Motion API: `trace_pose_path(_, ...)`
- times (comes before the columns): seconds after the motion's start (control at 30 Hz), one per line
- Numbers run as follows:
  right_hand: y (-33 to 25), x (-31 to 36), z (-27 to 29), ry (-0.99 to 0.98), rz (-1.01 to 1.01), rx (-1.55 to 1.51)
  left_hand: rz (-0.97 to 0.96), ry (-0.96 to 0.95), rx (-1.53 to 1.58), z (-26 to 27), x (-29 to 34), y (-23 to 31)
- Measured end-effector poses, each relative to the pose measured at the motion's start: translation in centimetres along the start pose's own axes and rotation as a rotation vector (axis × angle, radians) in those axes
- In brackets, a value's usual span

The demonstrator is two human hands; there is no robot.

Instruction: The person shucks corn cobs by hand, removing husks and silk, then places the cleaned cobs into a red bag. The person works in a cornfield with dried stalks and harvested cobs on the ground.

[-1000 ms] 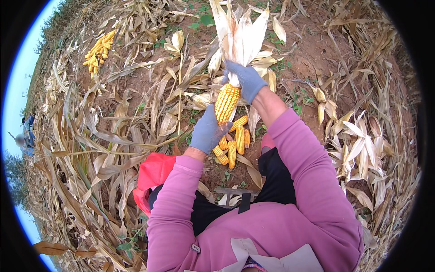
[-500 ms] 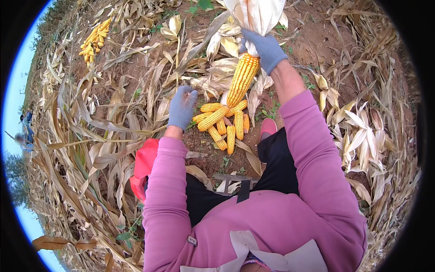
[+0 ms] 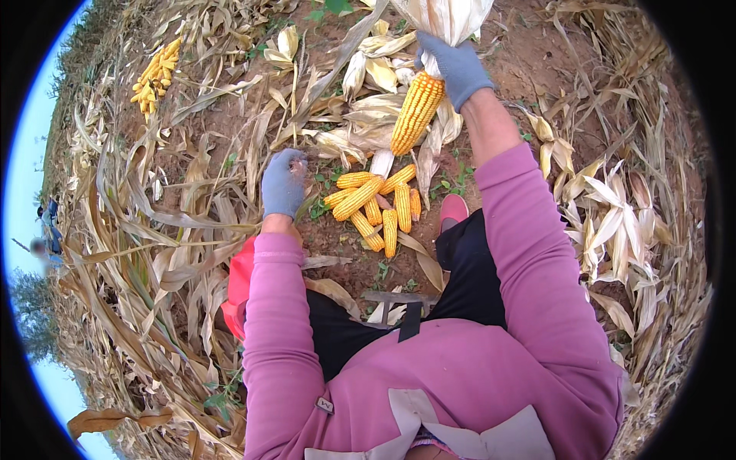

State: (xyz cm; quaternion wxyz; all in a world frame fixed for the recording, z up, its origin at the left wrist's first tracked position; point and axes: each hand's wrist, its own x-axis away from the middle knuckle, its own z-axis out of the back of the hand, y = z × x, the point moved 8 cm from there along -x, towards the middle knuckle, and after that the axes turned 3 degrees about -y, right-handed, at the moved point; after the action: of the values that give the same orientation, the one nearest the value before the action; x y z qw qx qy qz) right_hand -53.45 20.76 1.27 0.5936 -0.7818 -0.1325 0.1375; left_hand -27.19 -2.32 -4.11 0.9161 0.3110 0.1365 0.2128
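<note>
Hanging bare and yellow, a big ear of corn [image 3: 418, 113] points down toward the person from the right hand [image 3: 458, 70], its kernels in full view above the ground. That gloved hand is closed around the ear's base, where the pale husk [image 3: 452, 19] flares out beyond the fingers. Below the ear, a small pile of husked ears [image 3: 360, 199] lies on the reddish soil [image 3: 330, 245]. Just left of the pile, the gloved left hand [image 3: 284, 184] is raised with its fingers curled; I can't tell from here how tightly, or whether anything is inside. A pink shoe [image 3: 454, 207] sits right of the pile, and something red [image 3: 239, 280] shows beside the left forearm. Farther off, at the upper left, lies another heap of yellow ears [image 3: 156, 77].
</note>
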Motion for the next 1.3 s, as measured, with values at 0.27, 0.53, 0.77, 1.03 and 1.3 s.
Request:
trace_pose_path(0.27,-0.1,0.8,-0.4,-0.036,-0.065,0.035,0.013,0.165,-0.083,3.9,0.1,-2.4)
trace_pose_path(0.53,3.6,1.5,-2.9,-0.097,-0.040,0.574,-0.185,0.584,0.594,9.8,-4.3,10.4)
trace_pose_path(0.77,6.7,2.9,-8.1,-0.256,-0.015,0.580,-1.076,-0.556,0.060,-10.8,3.3,40.0)
trace_pose_path(1.03,3.5,3.2,-7.5,-0.259,0.012,0.566,-0.891,-0.514,0.481,-10.0,0.0,36.9)
trace_pose_path(1.3,2.0,3.7,-8.6,-0.234,0.147,0.365,-0.411,-0.697,0.886,-6.3,1.0,32.9)
